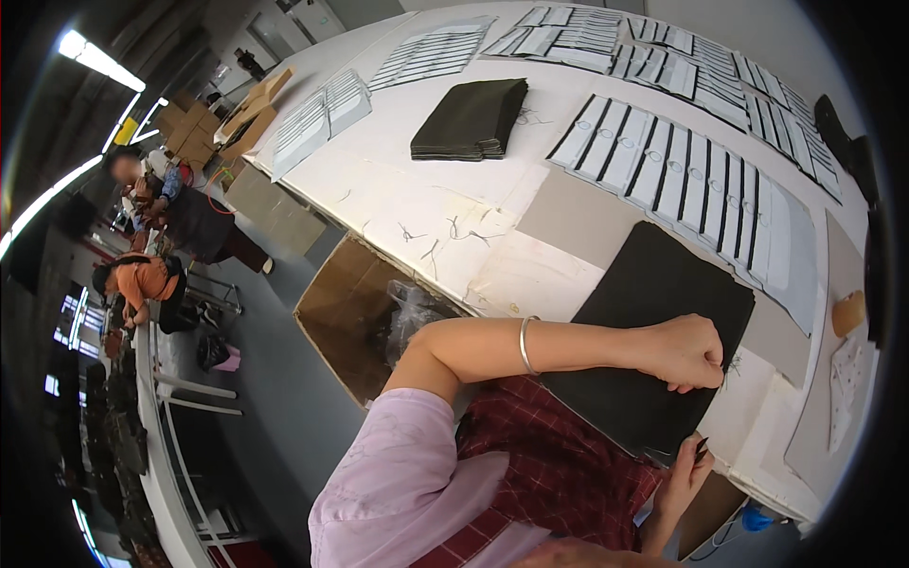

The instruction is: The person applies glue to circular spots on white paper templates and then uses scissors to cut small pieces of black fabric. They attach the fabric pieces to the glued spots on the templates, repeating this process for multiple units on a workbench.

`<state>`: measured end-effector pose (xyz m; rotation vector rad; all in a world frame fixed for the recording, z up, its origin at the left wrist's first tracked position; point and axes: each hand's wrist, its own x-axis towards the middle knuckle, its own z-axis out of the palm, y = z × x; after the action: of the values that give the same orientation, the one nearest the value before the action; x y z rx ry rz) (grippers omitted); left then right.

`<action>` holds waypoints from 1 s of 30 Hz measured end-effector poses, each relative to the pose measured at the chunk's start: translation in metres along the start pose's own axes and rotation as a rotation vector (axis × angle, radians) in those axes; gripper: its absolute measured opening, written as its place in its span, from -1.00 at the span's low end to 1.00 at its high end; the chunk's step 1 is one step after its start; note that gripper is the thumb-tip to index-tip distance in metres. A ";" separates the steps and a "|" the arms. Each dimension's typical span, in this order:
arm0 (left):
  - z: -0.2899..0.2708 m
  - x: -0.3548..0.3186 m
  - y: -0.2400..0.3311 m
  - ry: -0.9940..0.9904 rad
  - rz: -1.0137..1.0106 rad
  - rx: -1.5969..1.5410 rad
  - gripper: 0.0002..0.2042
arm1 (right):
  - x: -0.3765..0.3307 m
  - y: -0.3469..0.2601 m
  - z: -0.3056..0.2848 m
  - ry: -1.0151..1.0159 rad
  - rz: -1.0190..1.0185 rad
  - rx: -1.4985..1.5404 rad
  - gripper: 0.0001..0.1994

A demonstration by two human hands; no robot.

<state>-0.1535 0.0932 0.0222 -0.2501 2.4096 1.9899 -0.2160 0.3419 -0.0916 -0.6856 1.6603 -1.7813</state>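
A stack of black fabric panels (653, 293) lies at the near edge of the white table, with loose threads (732, 367) along its right side. My left hand (684, 352) reaches across the stack, its fingers curled closed at that right edge by the threads. What they pinch, if anything, is hidden. Below it, at the stack's near corner, my right hand (682, 481) is closed on a small dark pointed thing (701, 448), whose kind I cannot make out.
Farther back sits another dark fabric stack (471, 118). White sheets with black strips (677, 170) cover the table's far side. Left of me, an open cardboard box (331, 317) stands against the table. Two people (151, 284) work by a bench at the far left.
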 end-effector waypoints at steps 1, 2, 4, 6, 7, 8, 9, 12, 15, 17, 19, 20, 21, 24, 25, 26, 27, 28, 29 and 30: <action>-0.002 0.000 0.003 -0.015 -0.011 -0.050 -0.71 | 0.001 -0.001 0.002 0.025 0.017 0.012 -0.85; -0.005 -0.002 0.006 -0.009 -0.060 -0.126 -0.72 | 0.002 -0.003 0.005 0.050 0.035 0.027 -0.84; -0.012 0.000 0.002 0.025 -0.146 -0.352 -0.72 | 0.001 -0.017 0.015 0.113 0.105 0.035 -0.84; -0.018 0.000 0.004 0.015 -0.182 -0.503 -0.72 | 0.003 -0.019 0.022 0.175 0.146 0.015 -0.85; -0.020 0.000 0.003 -0.043 -0.145 -0.558 -0.72 | 0.002 -0.023 0.027 0.224 0.138 -0.011 -0.85; -0.022 0.000 0.005 -0.018 -0.125 -0.599 -0.72 | 0.003 -0.035 0.028 0.228 0.197 -0.012 -0.83; -0.025 -0.004 0.018 -0.005 -0.136 -0.590 -0.73 | 0.004 -0.041 0.034 0.270 0.193 0.008 -0.84; -0.041 -0.006 0.027 0.118 -0.065 -0.671 -0.79 | 0.007 -0.042 0.025 0.110 0.226 -0.112 -0.83; -0.074 -0.032 0.035 0.212 0.001 -0.680 -0.76 | -0.002 0.015 -0.017 0.054 -0.366 -0.743 -0.82; -0.093 -0.051 0.037 0.255 0.032 -0.641 -0.75 | -0.012 0.057 -0.053 0.271 -0.576 -1.002 -0.79; -0.105 -0.073 0.030 0.304 0.042 -0.571 -0.73 | -0.005 0.052 -0.068 0.453 -0.574 -0.936 -0.77; -0.104 -0.086 0.026 0.335 0.015 -0.510 -0.72 | 0.008 0.005 -0.045 0.460 -0.480 -0.676 -0.76; -0.097 -0.092 0.019 0.331 -0.027 -0.424 -0.71 | 0.014 -0.039 -0.023 0.486 -0.402 -0.451 -0.75; -0.048 -0.125 -0.006 0.447 -0.207 -0.054 -0.70 | 0.018 -0.083 -0.036 0.465 -0.264 -0.192 -0.75; -0.043 -0.135 -0.017 0.482 -0.265 0.200 -0.78 | 0.024 -0.084 -0.042 0.476 -0.302 -0.224 -0.75; -0.042 -0.143 -0.022 0.525 -0.236 0.331 -0.83 | 0.027 -0.085 -0.046 0.436 -0.317 -0.275 -0.77; -0.043 -0.148 -0.025 0.565 -0.201 0.462 -0.87 | 0.030 -0.090 -0.045 0.396 -0.335 -0.326 -0.78; -0.046 -0.149 -0.028 0.602 -0.184 0.497 -0.88 | 0.035 -0.094 -0.043 0.357 -0.353 -0.376 -0.78; -0.051 -0.147 -0.028 0.636 -0.166 0.532 -0.87 | 0.041 -0.095 -0.036 0.284 -0.408 -0.461 -0.83; -0.054 -0.145 -0.026 0.677 -0.148 0.571 -0.85 | 0.050 -0.099 -0.019 0.204 -0.468 -0.540 -0.88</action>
<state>-0.0021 0.0534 0.0231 -1.1891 3.0766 1.1878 -0.2715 0.3221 0.0036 -1.2489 2.3019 -1.7481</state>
